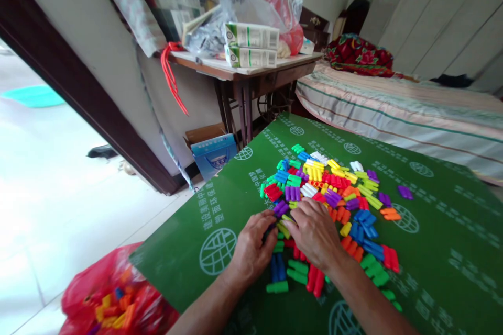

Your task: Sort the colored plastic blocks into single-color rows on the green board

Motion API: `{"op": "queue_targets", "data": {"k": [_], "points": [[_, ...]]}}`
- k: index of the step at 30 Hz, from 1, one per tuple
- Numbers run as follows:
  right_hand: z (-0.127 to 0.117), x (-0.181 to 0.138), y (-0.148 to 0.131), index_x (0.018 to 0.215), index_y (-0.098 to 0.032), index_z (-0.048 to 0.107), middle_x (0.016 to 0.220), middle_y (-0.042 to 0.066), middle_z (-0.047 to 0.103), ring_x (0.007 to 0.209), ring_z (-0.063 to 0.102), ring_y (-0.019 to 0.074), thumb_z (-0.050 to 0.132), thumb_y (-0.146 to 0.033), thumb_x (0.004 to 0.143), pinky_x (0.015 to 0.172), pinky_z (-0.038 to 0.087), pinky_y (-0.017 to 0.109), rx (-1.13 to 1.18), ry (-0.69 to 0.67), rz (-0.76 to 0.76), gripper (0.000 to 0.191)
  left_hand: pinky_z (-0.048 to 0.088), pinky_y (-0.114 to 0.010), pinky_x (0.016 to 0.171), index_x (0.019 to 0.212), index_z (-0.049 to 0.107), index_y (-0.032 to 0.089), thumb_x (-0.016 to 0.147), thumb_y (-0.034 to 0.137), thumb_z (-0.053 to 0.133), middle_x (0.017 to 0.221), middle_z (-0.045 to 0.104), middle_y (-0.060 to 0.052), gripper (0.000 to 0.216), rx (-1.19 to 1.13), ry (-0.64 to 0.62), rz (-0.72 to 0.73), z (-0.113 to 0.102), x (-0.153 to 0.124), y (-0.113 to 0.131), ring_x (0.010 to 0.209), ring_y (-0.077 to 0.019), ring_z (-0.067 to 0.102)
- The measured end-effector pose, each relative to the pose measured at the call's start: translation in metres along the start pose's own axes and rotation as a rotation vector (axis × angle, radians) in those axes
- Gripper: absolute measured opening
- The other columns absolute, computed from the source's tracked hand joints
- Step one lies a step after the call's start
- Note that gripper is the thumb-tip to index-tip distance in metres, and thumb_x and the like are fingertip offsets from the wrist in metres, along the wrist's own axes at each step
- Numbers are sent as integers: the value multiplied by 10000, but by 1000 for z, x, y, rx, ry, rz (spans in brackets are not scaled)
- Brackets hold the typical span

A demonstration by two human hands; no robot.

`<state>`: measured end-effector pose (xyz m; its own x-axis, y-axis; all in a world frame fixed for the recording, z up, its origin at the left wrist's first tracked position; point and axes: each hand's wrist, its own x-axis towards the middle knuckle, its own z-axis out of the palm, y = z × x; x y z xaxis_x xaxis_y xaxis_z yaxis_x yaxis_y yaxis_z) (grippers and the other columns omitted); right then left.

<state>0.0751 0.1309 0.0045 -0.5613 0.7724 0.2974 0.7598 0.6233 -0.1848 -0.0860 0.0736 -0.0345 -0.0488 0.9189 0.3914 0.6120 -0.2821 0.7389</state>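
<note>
Many small coloured plastic tube pieces (293, 193), several of them joined side by side, lie in a loose pile on a green printed board (176, 246). At the pile's near left edge, my left hand (254, 243) is closed, its thumb and fingers curled together. Whatever sits between those fingers is mostly hidden. My right hand (316, 230) bends over the pile just to the right, fingers curled down and thumb pointing toward the left hand. A yellow-green piece (283, 229) shows between the two hands, by the right thumb. The right fingertips are hidden.
A red plastic bag (94, 277) with more coloured pieces is at the lower left, beside the board. Behind stands a table (251, 73) bearing white-green boxes (251, 47) and plastic bags. A blue box (214, 154) is under it; a bed (393, 104) lies beyond the board.
</note>
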Motion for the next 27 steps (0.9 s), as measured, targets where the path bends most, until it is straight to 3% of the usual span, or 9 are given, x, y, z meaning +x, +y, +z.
{"op": "queue_targets", "data": {"k": [7,11,15,19,23,27], "points": [[21,60,-20,982,-181,663,961,106,683,1009,568,278,535,-296,926,886,427,426,-72,-69,73,181,550,-272,924,1030,655,174,904,231,479,1099,674,-93,224,4,4,16,-3,1,-2,1030,-150,634],[25,60,-20,969,-193,667,938,87,684,967,591,246,495,-192,919,876,439,387,-21,-37,44,179,562,-269,897,1023,660,173,902,238,480,1078,685,-94,226,20,13,23,-5,-1,-2,1018,-156,644],[5,18,9,1164,-188,627,1066,89,686,1019,613,207,496,-190,903,908,472,330,197,180,53,292,572,-265,872,988,667,188,904,280,492,1053,692,-80,215,26,17,17,-6,0,-4,997,-160,653],[-17,-56,69,1201,-219,616,1160,79,673,1033,640,205,496,-277,894,875,518,339,216,315,292,335,571,-281,889,968,677,204,889,346,527,1053,698,-68,221,19,12,24,-6,5,-8,997,-175,661],[-32,-137,129,1167,-199,633,1058,77,688,826,673,202,540,-394,864,703,537,330,-10,262,682,372,571,-280,888,950,691,226,852,442,565,1039,708,-50,269,10,-3,59,-6,12,-18,966,-183,674],[-41,-188,154,1129,-191,659,1020,91,694,773,678,219,536,-427,880,632,508,330,-268,104,953,364,560,-308,926,969,684,267,833,557,532,1031,710,-19,354,112,-4,72,-4,19,-30,949,-188,683]]}}
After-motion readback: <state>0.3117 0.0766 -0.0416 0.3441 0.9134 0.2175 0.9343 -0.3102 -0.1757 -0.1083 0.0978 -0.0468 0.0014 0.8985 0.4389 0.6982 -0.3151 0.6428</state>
